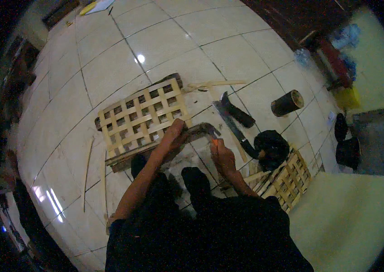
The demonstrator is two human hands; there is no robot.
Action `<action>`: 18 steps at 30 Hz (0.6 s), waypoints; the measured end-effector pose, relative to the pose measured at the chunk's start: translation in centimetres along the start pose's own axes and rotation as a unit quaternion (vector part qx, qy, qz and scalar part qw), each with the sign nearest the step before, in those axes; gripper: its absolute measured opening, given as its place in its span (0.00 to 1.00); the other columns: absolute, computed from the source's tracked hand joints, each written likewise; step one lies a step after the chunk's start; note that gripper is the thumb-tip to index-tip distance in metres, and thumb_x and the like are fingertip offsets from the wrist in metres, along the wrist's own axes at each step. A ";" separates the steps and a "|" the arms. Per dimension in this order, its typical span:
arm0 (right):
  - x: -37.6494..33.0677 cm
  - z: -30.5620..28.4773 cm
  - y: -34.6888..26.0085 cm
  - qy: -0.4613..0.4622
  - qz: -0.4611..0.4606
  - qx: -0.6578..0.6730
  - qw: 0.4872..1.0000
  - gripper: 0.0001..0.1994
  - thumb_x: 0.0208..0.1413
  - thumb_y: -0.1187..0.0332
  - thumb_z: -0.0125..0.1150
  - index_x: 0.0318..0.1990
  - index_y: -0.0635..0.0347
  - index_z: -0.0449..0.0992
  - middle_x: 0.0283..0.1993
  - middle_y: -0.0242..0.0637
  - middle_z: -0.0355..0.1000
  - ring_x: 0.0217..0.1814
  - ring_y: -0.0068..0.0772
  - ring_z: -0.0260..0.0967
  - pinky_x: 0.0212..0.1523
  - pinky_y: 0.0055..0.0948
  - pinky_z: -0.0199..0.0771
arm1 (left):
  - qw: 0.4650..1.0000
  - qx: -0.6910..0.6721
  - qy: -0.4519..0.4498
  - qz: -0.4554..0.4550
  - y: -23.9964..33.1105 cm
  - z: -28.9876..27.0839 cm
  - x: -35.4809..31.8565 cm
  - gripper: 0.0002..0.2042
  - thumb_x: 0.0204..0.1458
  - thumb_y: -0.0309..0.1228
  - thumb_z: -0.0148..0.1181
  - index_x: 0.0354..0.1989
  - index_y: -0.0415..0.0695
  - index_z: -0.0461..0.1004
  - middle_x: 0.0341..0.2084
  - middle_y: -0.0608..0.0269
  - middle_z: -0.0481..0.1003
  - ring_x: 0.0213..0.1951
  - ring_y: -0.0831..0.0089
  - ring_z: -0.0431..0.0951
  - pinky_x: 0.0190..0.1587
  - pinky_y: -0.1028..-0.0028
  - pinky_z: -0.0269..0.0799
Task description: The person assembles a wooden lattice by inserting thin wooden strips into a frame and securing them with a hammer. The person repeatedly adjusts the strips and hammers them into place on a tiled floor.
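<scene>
Knees: dark-clothed legs point(192, 181) of the crouching person sit closest below the lens, drawn in tight to the work so both arms reach it without stretching.
Lattice panel: woven pale wooden lattice point(143, 119) lies flat on the white tiled floor point(110, 59), its near edge resting over a dark plank point(155, 147), probably so that edge is raised and backed while it is worked.
Left hand: left hand point(175, 131) presses down on the lattice's near right corner, fingers curled over the edge; it looks like a steadying grip that pins the panel against the plank.
Right hand: right hand point(221, 156) is closed around a small orange-tipped thing point(214, 142), just beside the plank's right end; what the thing is cannot be told.
Blades: long knife point(233, 129) and a dark sheath-like piece point(237, 113) lie just right of the work, within easy reach.
Spare strips: loose pale slats point(214, 84) lie beyond the lattice, another thin slat point(87, 172) to the left.
Finished piece: second lattice point(287, 179) lies at the right, partly under a black bundle point(271, 147).
Further off: dark cylinder point(287, 103) lies on its side, well apart.
</scene>
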State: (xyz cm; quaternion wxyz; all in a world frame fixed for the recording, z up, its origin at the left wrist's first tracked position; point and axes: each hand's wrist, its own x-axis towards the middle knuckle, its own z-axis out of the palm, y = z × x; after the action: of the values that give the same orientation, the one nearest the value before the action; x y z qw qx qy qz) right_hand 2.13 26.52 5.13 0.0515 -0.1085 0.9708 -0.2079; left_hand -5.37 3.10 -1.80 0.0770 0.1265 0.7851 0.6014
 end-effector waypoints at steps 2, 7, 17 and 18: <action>-2.0 -0.7 1.1 -0.056 0.134 0.122 0.982 0.10 0.62 0.64 0.48 0.44 0.62 0.65 0.39 0.52 0.72 0.33 0.58 0.72 0.32 0.50 0.72 | 0.996 -0.025 0.001 -0.090 1.7 0.6 0.3 0.11 0.47 0.22 0.59 0.32 0.41 0.61 0.27 0.58 0.60 0.30 0.63 0.62 0.32 0.66 0.62; -6.0 1.7 2.5 0.041 -0.023 0.137 0.990 0.11 0.60 0.66 0.50 0.47 0.58 0.72 0.45 0.47 0.70 0.47 0.52 0.68 0.48 0.42 0.69 | 0.986 0.160 0.029 -0.026 2.2 -1.7 -1.7 0.08 0.51 0.26 0.58 0.34 0.40 0.64 0.27 0.59 0.62 0.29 0.65 0.62 0.32 0.67 0.62; -0.8 -0.7 -2.6 0.083 -0.201 -0.015 0.976 0.16 0.54 0.70 0.60 0.49 0.67 0.71 0.47 0.51 0.66 0.49 0.55 0.63 0.50 0.43 0.65 | 0.986 0.089 0.090 0.110 5.0 -0.7 -4.9 0.16 0.48 0.27 0.62 0.43 0.39 0.66 0.38 0.47 0.67 0.41 0.46 0.70 0.43 0.59 0.67; 0.8 0.5 -3.4 0.064 -0.215 0.006 0.974 0.17 0.54 0.68 0.59 0.51 0.66 0.70 0.50 0.51 0.66 0.52 0.57 0.62 0.53 0.45 0.64 | 0.985 0.075 0.112 0.103 5.3 -1.5 -5.6 0.16 0.48 0.26 0.62 0.44 0.39 0.66 0.38 0.47 0.68 0.42 0.46 0.70 0.44 0.59 0.67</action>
State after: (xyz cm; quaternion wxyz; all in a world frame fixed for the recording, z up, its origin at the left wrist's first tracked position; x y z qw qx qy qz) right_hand 2.08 23.09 6.03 -0.0557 -0.3011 0.9247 -0.2262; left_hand 0.13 1.36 3.55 -0.0835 0.1444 0.8143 0.5559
